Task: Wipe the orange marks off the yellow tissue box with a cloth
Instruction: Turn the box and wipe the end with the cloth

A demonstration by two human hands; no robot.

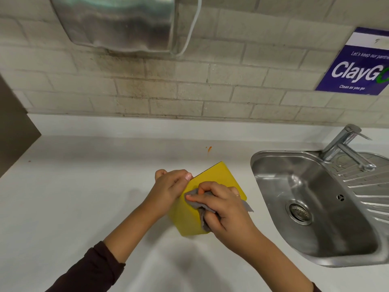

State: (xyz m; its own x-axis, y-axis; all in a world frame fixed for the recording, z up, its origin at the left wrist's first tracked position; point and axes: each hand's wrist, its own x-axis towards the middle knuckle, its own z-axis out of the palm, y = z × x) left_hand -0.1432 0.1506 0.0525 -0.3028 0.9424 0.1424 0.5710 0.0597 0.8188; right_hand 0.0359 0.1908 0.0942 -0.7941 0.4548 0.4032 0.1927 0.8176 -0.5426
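Observation:
A yellow tissue box [219,175] stands on the white counter [84,197], turned so one corner points away from me. My left hand [168,186] grips its left side, thumb on the top edge. My right hand [223,209] is closed on a bunched grey cloth [201,207] and presses it against the box's top, near the front edge. A corner of the cloth hangs out past the hand on the right. No orange marks show on the visible yellow faces; both hands and the cloth hide part of the box.
A small orange smear [209,149] sits on the counter behind the box. A steel sink [294,199] with a tap [345,148] lies to the right. A metal dispenser [117,24] hangs on the tiled wall above. A blue sign [357,68] is at the upper right.

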